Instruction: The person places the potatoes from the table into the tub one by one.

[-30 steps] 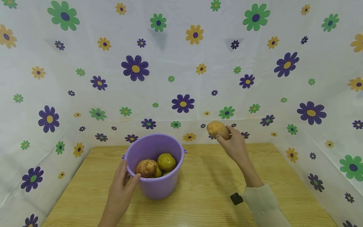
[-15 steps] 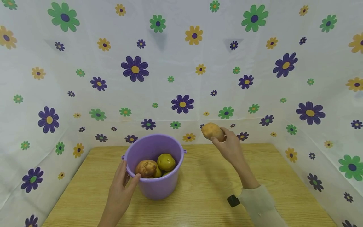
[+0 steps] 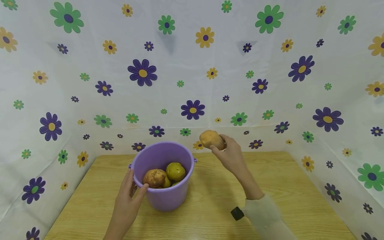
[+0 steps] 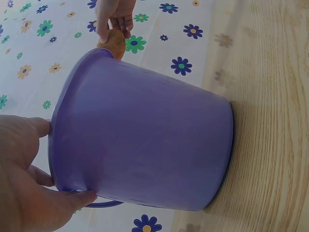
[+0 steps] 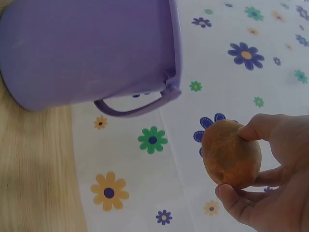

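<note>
A: Right hand (image 3: 232, 156)?

B: Raised, fingers curled round a tan oval potato (image 3: 211, 139), held in the air just right of the rim of the round purple plastic bucket (image 3: 163, 196).

A: Left hand (image 3: 127, 203)?

B: Thumb and fingers curled on the bucket's near left rim, gripping it. Bucket stands on the light wooden worktop (image 3: 300, 186), between both hands, holding a brown potato (image 3: 154, 177) and yellow-green fruit (image 3: 175, 171).

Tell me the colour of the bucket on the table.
The bucket is plain purple, handle included; the left wrist view shows it best.
</note>
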Available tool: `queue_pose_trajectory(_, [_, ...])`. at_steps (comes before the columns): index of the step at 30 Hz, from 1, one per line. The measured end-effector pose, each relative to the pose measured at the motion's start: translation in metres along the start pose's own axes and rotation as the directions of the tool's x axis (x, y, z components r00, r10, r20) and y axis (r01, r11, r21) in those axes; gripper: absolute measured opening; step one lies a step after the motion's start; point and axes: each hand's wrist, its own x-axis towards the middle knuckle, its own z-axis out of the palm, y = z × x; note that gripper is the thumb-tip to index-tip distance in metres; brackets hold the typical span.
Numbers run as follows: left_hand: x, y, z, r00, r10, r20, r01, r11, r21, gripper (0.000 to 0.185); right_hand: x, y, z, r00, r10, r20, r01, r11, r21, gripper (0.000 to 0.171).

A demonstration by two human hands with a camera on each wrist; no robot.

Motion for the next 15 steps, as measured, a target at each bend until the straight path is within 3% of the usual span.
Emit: queue_pose_trajectory(15, [0.000, 0.000, 0.000, 1.000, -0.013, 0.003, 0.013, 1.000, 0.000, 0.079, 0.000, -0.039, 0.036, 0.996, -0.070, 0.048, 0.068, 0.996, 0.055, 0.058])
